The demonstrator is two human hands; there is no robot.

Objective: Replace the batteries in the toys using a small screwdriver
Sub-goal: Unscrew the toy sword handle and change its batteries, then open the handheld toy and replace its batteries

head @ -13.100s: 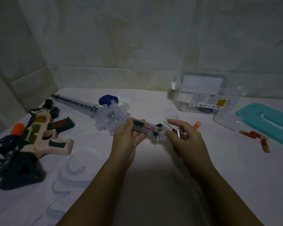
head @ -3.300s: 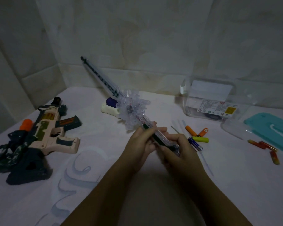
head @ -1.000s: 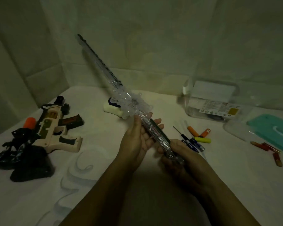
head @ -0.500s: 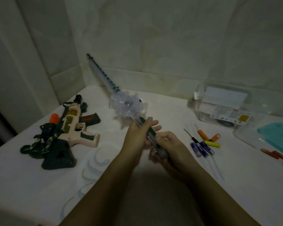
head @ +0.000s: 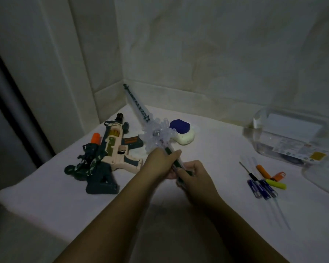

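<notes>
The left hand [head: 157,165] and the right hand [head: 195,176] both hold the handle of the clear toy sword [head: 156,132], each grip closed around it, fingers touching. Its blade points away from the grip, toward the wall corner. To the right of the grip, well apart, the small screwdriver [head: 248,172] and blue batteries [head: 262,188] lie on the table [head: 207,149]. Left of the grip lies the toy gun [head: 113,150]. In this dim light the handle's battery cover is perhaps closed.
</notes>
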